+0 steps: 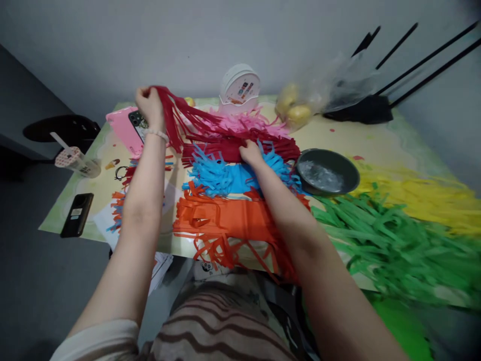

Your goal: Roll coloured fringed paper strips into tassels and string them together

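Observation:
My left hand (150, 108) is raised at the far left side of the table, fingers closed on the end of a dark red fringe of cut strips (203, 120). From there the strips slope down to the right. My right hand (251, 152) is lower, its fingers closed on the dark red fringe where it lies on the table. Just nearer to me is a blue fringe (212, 173), partly under my right forearm. An orange fringe (225, 215) lies closest, with some strips hanging past the table edge. Behind the red one is a pink fringe (251, 123).
A dark bowl (326, 173) stands right of the blue fringe. Green fringe (406, 240) and yellow fringe (424, 193) spread at the right. A phone (77, 215) and a lidded cup (77, 161) are at left. A bag of yellow fruit (298, 113) and a white round box (239, 87) stand behind.

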Demonstrator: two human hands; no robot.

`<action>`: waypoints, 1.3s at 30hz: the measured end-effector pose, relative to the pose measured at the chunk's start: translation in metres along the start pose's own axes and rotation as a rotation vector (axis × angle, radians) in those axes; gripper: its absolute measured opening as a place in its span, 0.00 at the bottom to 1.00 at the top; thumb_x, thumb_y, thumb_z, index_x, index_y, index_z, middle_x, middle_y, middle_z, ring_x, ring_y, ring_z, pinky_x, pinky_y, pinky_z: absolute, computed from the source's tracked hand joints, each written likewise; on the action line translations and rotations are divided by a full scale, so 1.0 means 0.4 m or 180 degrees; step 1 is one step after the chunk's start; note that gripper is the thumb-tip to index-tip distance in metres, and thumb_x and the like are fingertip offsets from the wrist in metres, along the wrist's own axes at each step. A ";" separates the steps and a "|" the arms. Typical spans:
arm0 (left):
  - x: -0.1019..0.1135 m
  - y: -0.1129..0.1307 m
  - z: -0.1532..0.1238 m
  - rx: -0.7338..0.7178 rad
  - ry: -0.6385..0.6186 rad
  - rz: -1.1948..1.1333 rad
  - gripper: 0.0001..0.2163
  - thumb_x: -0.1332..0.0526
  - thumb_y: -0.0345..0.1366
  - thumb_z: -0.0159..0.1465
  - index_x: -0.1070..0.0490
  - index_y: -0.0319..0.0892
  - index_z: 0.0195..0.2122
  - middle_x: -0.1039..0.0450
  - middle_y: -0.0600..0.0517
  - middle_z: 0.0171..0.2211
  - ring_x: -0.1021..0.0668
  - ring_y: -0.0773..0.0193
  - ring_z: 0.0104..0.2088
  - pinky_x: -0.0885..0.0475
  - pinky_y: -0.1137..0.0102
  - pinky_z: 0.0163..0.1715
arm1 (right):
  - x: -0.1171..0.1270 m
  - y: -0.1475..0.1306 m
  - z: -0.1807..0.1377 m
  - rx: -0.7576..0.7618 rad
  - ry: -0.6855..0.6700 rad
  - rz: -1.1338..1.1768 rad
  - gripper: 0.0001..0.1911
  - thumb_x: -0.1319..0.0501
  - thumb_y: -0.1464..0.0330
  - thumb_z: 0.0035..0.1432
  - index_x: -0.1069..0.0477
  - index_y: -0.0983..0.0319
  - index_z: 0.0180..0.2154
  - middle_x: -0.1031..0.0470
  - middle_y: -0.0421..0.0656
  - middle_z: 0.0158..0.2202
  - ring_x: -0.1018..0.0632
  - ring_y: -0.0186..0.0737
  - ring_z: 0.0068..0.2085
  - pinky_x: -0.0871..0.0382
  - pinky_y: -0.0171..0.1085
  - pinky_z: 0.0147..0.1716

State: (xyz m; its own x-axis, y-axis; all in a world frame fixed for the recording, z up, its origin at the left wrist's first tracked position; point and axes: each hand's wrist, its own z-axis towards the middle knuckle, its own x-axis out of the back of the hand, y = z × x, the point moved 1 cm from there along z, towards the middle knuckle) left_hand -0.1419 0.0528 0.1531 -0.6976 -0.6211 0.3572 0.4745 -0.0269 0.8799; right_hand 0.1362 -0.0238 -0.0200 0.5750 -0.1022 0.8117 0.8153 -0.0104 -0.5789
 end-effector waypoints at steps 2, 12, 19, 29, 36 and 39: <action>0.093 0.053 0.040 -0.0299 0.0307 -0.0131 0.21 0.54 0.12 0.73 0.53 0.44 0.29 0.49 0.56 0.31 0.43 0.75 0.37 0.40 0.75 0.50 | 0.032 -0.016 -0.033 0.0114 -0.0076 0.0087 0.23 0.48 0.72 0.61 0.21 0.69 0.51 0.16 0.56 0.49 0.18 0.52 0.53 0.26 0.46 0.57; 0.208 0.048 -0.438 -0.2195 -0.0845 -0.0200 0.12 0.37 0.26 0.64 0.40 0.46 0.31 0.34 0.55 0.28 0.31 0.64 0.31 0.36 0.65 0.36 | 0.162 -0.275 -0.407 0.2105 0.1428 0.0558 0.38 0.40 0.53 0.65 0.42 0.60 0.70 0.34 0.52 0.70 0.33 0.53 0.70 0.39 0.56 0.70; 0.275 0.008 -0.619 -0.2175 -0.1717 0.0245 0.09 0.41 0.24 0.56 0.32 0.44 0.36 0.23 0.49 0.39 0.21 0.57 0.43 0.26 0.63 0.47 | 0.216 -0.244 -0.486 0.1480 0.0983 0.0026 0.27 0.49 0.75 0.56 0.25 0.61 0.55 0.21 0.51 0.57 0.24 0.54 0.59 0.30 0.54 0.62; 0.283 -0.030 -0.619 -0.1592 -0.2513 -0.0718 0.05 0.41 0.34 0.67 0.27 0.41 0.39 0.21 0.49 0.37 0.20 0.63 0.36 0.24 0.70 0.41 | 0.364 -0.155 -0.565 0.1434 0.0823 0.1314 0.17 0.43 0.73 0.48 0.22 0.60 0.40 0.18 0.43 0.37 0.21 0.41 0.36 0.28 0.40 0.39; 0.332 -0.014 -0.627 -0.1534 -0.3031 -0.1005 0.12 0.36 0.34 0.63 0.22 0.45 0.48 0.20 0.48 0.49 0.18 0.57 0.53 0.22 0.64 0.54 | 0.348 -0.121 -0.574 0.1059 0.0428 0.2629 0.13 0.34 0.72 0.52 0.17 0.58 0.40 0.15 0.42 0.40 0.17 0.39 0.40 0.26 0.38 0.43; 0.328 -0.019 -0.635 -0.1281 -0.3490 -0.1075 0.19 0.33 0.34 0.59 0.23 0.46 0.53 0.20 0.46 0.54 0.18 0.54 0.54 0.21 0.63 0.52 | 0.346 -0.114 -0.579 0.0888 0.0432 0.2716 0.13 0.34 0.71 0.49 0.15 0.56 0.37 0.15 0.40 0.35 0.19 0.38 0.34 0.27 0.37 0.35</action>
State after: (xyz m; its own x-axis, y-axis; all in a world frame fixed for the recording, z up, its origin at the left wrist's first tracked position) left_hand -0.1009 -0.2274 0.1137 -0.8097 0.4508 0.3758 0.1781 -0.4215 0.8892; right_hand 0.1629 -0.2677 0.1007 0.9927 -0.0811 0.0893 0.1128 0.3622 -0.9252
